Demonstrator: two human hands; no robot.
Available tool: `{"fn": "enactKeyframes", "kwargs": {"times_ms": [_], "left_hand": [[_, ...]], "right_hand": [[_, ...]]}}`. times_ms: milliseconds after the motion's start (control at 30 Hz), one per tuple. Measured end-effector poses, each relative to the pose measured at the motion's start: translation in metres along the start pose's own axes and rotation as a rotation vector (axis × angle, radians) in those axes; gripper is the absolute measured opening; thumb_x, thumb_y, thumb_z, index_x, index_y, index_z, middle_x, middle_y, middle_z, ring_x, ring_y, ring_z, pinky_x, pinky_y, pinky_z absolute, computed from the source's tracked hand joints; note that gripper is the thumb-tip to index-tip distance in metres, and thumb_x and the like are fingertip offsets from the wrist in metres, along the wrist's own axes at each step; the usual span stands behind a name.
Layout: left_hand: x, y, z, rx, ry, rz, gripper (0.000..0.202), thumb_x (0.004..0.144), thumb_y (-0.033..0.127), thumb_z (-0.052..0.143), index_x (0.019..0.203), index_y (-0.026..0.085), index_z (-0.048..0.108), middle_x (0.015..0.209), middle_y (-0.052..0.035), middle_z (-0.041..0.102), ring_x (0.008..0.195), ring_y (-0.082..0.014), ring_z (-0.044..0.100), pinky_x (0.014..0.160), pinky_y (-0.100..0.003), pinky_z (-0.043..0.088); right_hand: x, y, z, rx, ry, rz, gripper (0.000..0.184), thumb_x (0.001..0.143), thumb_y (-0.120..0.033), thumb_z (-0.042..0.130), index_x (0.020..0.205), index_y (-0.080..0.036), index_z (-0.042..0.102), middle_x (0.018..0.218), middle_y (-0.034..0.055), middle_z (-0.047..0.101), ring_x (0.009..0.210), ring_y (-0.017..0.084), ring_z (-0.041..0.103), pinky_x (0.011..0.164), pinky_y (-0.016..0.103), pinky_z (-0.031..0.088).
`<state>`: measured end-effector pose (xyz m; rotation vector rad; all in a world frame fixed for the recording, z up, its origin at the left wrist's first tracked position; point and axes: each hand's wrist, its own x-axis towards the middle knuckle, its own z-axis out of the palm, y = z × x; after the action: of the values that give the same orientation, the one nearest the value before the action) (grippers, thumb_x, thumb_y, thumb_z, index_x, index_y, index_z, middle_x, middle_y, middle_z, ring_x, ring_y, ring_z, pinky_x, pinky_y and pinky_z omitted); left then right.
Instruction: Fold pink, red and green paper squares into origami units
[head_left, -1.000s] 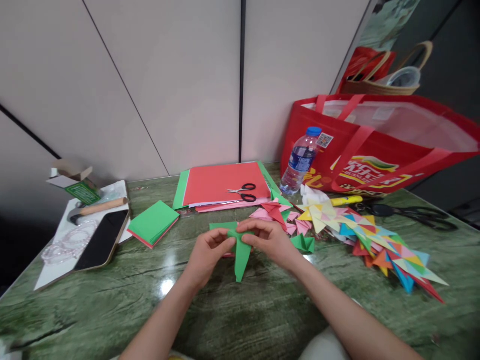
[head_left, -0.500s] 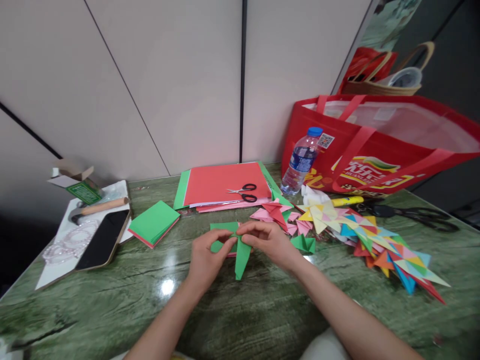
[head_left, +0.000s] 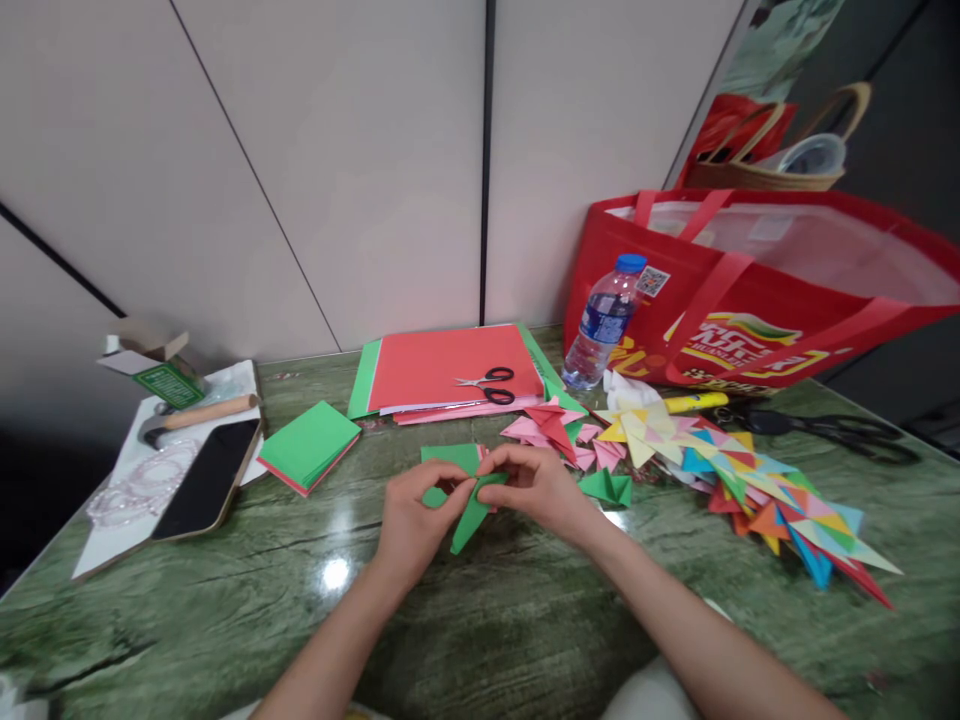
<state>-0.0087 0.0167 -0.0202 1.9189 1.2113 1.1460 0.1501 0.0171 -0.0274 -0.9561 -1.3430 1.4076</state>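
Observation:
Between both hands is a narrow folded green paper (head_left: 471,522), its long end slanting down to the left. My left hand (head_left: 421,500) pinches its upper left edge between thumb and fingers. My right hand (head_left: 536,490) pinches the upper right part, the fingertips of the two hands nearly touching. Behind them, partly covered by the fingers, green paper sheets (head_left: 450,455) lie on the table with a bit of pink showing. Just right of my right hand sits a small folded green paper piece (head_left: 609,488).
Small black-handled scissors (head_left: 496,385) rest on a red paper stack (head_left: 442,365). Left are a green square stack (head_left: 307,440), a phone (head_left: 210,480) and a hammer (head_left: 202,412). Right are a water bottle (head_left: 604,325), a red bag (head_left: 690,290) and a colourful folded-paper chain (head_left: 772,490).
The folded green paper has turned, its lower end swinging to the left. Both hands keep their pinch and have shifted only slightly.

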Motion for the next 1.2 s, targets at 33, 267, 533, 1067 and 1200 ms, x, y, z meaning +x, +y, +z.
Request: {"fn": "enactKeyframes", "kwargs": {"times_ms": [33, 267, 533, 1067, 1200], "left_hand": [[0.0003, 0.0006, 0.0001, -0.042, 0.0, -0.031, 0.006, 0.069, 0.02, 0.061, 0.066, 0.015, 0.062, 0.064, -0.0009, 0.063, 0.06, -0.0118, 0.056, 0.057, -0.021, 0.046], [0.0025, 0.0043, -0.0002, -0.234, -0.066, -0.215, 0.011, 0.069, 0.025, 0.061, 0.067, 0.014, 0.063, 0.067, -0.002, 0.062, 0.057, -0.0118, 0.056, 0.048, -0.02, 0.048], [0.002, 0.0037, -0.0003, -0.146, -0.034, -0.105, 0.008, 0.067, 0.021, 0.062, 0.064, 0.014, 0.061, 0.062, -0.0014, 0.061, 0.058, -0.0122, 0.056, 0.056, -0.021, 0.046], [0.0014, -0.0002, -0.0007, 0.038, -0.02, 0.203, 0.004, 0.071, 0.018, 0.062, 0.074, 0.018, 0.064, 0.074, -0.0034, 0.062, 0.07, -0.0141, 0.057, 0.063, -0.025, 0.046], [0.0011, 0.0004, -0.0013, 0.067, -0.008, 0.218, 0.005, 0.071, 0.018, 0.061, 0.075, 0.018, 0.065, 0.072, -0.0032, 0.061, 0.067, -0.0136, 0.057, 0.061, -0.024, 0.046]], "right_hand": [[-0.0002, -0.0004, 0.0, -0.011, 0.0, -0.007, 0.023, 0.057, -0.03, 0.072, 0.072, -0.017, 0.06, 0.063, -0.0031, 0.056, 0.054, 0.009, 0.052, 0.05, 0.021, 0.046], [-0.0009, -0.0021, -0.0017, -0.028, 0.019, -0.027, 0.024, 0.056, -0.031, 0.073, 0.071, -0.018, 0.06, 0.065, -0.0026, 0.056, 0.055, 0.009, 0.052, 0.049, 0.021, 0.046], [-0.0023, -0.0016, 0.0008, -0.073, 0.015, -0.067, 0.021, 0.058, -0.03, 0.072, 0.069, -0.017, 0.059, 0.064, -0.0013, 0.055, 0.059, 0.011, 0.05, 0.05, 0.021, 0.043], [-0.0026, -0.0032, -0.0039, -0.299, 0.072, -0.235, 0.008, 0.069, -0.024, 0.064, 0.076, -0.019, 0.063, 0.078, 0.0034, 0.061, 0.075, 0.016, 0.056, 0.064, 0.026, 0.045], [-0.0024, -0.0015, -0.0048, -0.289, 0.085, -0.293, 0.006, 0.069, -0.024, 0.065, 0.074, -0.02, 0.065, 0.077, 0.0039, 0.062, 0.075, 0.016, 0.057, 0.065, 0.028, 0.046]]}}
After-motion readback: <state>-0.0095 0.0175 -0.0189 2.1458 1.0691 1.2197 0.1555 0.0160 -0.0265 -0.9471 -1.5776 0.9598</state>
